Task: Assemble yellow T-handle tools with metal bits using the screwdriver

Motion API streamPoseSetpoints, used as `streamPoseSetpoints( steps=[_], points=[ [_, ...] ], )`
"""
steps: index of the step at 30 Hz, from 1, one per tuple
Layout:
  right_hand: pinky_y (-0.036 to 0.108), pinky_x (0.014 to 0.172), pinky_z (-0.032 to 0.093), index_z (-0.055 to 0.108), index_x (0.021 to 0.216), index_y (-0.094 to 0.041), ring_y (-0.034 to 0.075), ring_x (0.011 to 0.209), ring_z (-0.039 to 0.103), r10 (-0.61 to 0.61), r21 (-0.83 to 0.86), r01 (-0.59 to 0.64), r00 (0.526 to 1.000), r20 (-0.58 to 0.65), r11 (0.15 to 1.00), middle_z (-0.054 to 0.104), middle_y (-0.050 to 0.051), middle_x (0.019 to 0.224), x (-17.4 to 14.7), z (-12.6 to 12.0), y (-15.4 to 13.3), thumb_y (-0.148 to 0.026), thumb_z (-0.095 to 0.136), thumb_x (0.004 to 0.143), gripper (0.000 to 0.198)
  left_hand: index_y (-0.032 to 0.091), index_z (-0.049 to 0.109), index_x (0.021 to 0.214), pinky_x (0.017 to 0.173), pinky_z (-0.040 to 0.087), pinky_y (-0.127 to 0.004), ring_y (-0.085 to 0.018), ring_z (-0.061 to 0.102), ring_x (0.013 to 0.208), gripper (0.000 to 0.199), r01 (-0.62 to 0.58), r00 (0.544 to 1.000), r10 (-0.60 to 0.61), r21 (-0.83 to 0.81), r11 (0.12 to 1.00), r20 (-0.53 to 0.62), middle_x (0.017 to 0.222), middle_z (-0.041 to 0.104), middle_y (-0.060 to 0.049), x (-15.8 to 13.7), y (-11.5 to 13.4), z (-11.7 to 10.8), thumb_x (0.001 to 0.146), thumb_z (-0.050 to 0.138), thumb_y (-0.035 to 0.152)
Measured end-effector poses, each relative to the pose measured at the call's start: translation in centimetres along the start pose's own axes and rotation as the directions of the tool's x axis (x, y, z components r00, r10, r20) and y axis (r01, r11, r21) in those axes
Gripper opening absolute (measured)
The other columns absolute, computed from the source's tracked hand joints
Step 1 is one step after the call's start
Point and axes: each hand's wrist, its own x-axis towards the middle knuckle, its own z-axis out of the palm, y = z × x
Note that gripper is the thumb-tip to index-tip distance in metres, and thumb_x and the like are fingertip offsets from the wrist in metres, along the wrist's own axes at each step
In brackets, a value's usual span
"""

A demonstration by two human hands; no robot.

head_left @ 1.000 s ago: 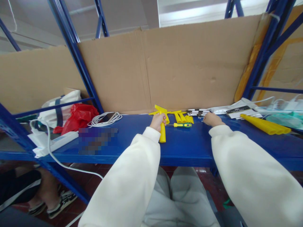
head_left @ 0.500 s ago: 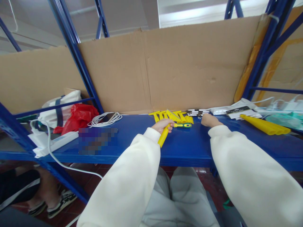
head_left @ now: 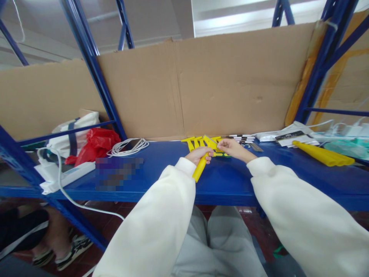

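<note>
One yellow tool [head_left: 200,170] in left hand [head_left: 197,154], right hand [head_left: 230,148] close

This looks like a workshop: a blue metal tabletop [head_left: 161,165], set in blue metal racking [head_left: 102,82], lies beneath the left hand [head_left: 199,155] and right hand [head_left: 230,148], a tall brown cardboard sheet [head_left: 239,80] standing beyond them. Similar yellow plastic parts [head_left: 196,143] cluster just past the left hand; a long white power strip [head_left: 72,176] lies well leftward.

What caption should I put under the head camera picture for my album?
Left hand grips a yellow tool, right hand near the tool's top, over a blue shelf.
</note>
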Motion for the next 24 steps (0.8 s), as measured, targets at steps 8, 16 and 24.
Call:
streamPoseSetpoints(
  steps=[8, 16, 24],
  points=[
    [0.032, 0.063, 0.049, 0.062, 0.07, -0.02, 0.017, 0.067, 0.058, 0.001, 0.004, -0.001, 1.0, 0.006, 1.0, 0.065, 0.004, 0.071, -0.1, -0.09, -0.28, -0.06, 0.072, 0.066, 0.041, 0.019, 0.045, 0.075, 0.037, 0.026, -0.016, -0.004, 0.031, 0.033, 0.027, -0.019, 1.0, 0.019, 0.009, 1.0, -0.009, 0.051, 0.038, 0.01, -0.1, -0.03, 0.21, 0.097, 0.038, 0.005],
    [0.029, 0.06, 0.048, 0.055, 0.074, -0.022, 0.014, 0.064, 0.054, 0.09, 0.048, -0.087, 0.994, -0.062, 0.995, 0.062, 0.0, 0.073, -0.39, 0.1, -0.47, -0.048, 0.078, 0.065, 0.036, 0.02, 0.044, 0.073, 0.037, 0.027, -0.016, -0.004, 0.032, 0.033, 0.029, -0.026, 1.0, 0.026, 0.023, 0.999, 0.008, 0.049, 0.038, 0.01, 0.1, -0.15, -0.07, 0.098, 0.038, 0.006],
    [0.033, 0.079, 0.055, 0.063, 0.089, -0.022, 0.018, 0.083, 0.063, 0.217, 0.068, -0.209, 0.966, -0.142, 0.975, 0.069, 0.003, 0.092, -0.2, -0.13, -0.46, -0.027, 0.08, 0.067, 0.028, 0.02, 0.045, 0.079, 0.037, 0.025, -0.015, -0.004, 0.029, 0.032, 0.024, -0.036, 0.999, 0.035, 0.003, 0.999, 0.037, 0.05, 0.036, 0.011, -0.12, -0.27, 0.16, 0.093, 0.04, 0.002]
  ],
)
